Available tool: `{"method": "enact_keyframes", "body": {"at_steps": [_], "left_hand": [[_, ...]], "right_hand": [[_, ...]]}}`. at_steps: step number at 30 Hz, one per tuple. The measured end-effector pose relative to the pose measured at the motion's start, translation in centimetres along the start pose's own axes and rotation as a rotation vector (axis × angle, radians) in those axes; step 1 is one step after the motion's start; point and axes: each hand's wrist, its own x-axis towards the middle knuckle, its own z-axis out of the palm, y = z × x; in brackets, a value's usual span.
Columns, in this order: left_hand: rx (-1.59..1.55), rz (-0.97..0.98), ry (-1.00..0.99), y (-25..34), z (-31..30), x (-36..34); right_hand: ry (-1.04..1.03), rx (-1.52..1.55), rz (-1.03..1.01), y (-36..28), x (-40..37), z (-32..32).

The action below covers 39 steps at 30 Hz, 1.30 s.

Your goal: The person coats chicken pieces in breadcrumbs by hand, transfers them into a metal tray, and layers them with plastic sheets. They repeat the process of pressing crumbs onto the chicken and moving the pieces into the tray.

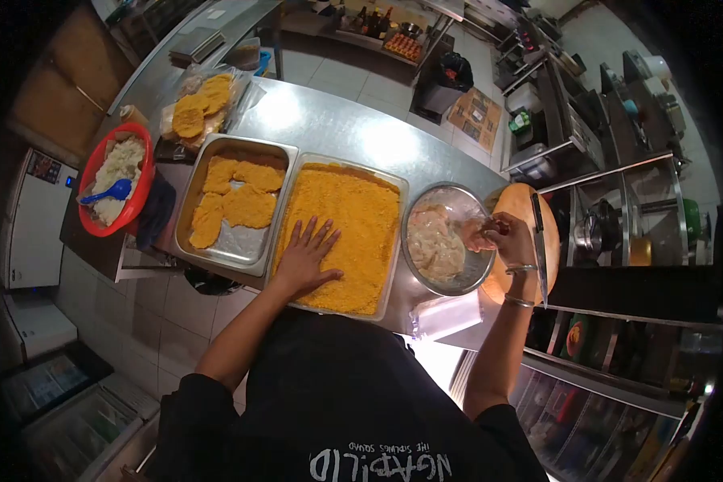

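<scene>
Counter [329, 128]: L hand [305, 259] flat on crumbs [353, 217], R hand [502, 238] over bowl [451, 286].

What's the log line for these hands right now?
left hand: flat on breadcrumbs | right hand: pinching pale piece over metal bowl | beside: breaded cutlets in tray

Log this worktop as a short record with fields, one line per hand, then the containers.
left hand: flat, palm down on the crumbs in the crumb tray
right hand: fingers pinch a pale piece over the metal bowl
cutlet tray: several breaded cutlets
red bowl: white food, blue spoon
wooden board: knife lying on it
</scene>
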Motion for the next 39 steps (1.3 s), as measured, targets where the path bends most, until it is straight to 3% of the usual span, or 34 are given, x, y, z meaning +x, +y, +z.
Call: {"method": "enact_keyframes", "body": {"at_steps": [4,6,7,12,14,15,17,19,21,24,27,29,33,34,36,39], "left_hand": [[0.042,-0.103,-0.003,0.1,0.0,-1.4],[0.085,-0.230,-0.243,0.9,-1.7,-2.7],[0.085,-0.240,-0.242,1.3,-2.5,-3.2],[-0.087,-0.374,-0.301,2.9,-4.9,-4.6],[-0.087,-0.427,-0.295,2.9,-4.4,-4.5],[-0.089,-0.473,-0.289,2.8,-3.9,-4.4],[-0.055,-0.492,-0.210,2.4,-1.1,-4.5],[-0.023,-0.505,-0.134,2.7,-1.6,-4.4],[-0.214,-0.625,-0.261,3.0,-4.0,-4.1],[-0.289,-0.640,-0.142,1.3,-0.2,-4.4],[-0.406,-0.693,-0.173,0.3,1.3,-3.0],[-0.524,-0.632,-0.127,1.1,-1.5,-0.8],[-0.710,-0.499,0.011,2.0,-6.7,4.5],[-0.700,-0.481,0.000,1.2,-5.6,5.8],[-0.057,-0.387,0.252,-1.8,-0.5,7.8],[-0.221,-0.425,0.235,-3.2,3.6,9.3]], "right_hand": [[-0.156,-0.052,-0.099,-6.2,-1.6,2.5],[-0.302,0.064,-0.123,-8.4,-2.1,5.1],[-0.406,0.112,-0.049,-8.4,-1.6,6.3],[-0.648,-0.066,-0.108,-9.2,1.8,15.2],[-0.602,-0.375,-0.189,-8.0,4.6,18.6],[-0.599,-0.374,-0.190,-6.8,6.0,19.2],[-0.247,-0.536,-0.376,-4.9,8.0,19.3],[-0.152,-0.239,-0.328,-5.9,7.5,17.1],[-0.100,-0.105,-0.277,-5.3,6.5,14.0],[-0.007,-0.085,-0.213,-2.6,3.6,9.9],[0.066,-0.070,-0.078,1.8,1.0,7.0],[0.094,0.104,-0.083,5.1,-0.3,6.0],[0.221,0.145,0.020,5.3,-3.4,4.2],[0.241,0.154,0.028,5.3,-4.0,3.7],[0.292,0.104,0.009,5.3,-4.9,3.0],[0.320,0.160,0.010,6.3,-5.6,2.5]]}}
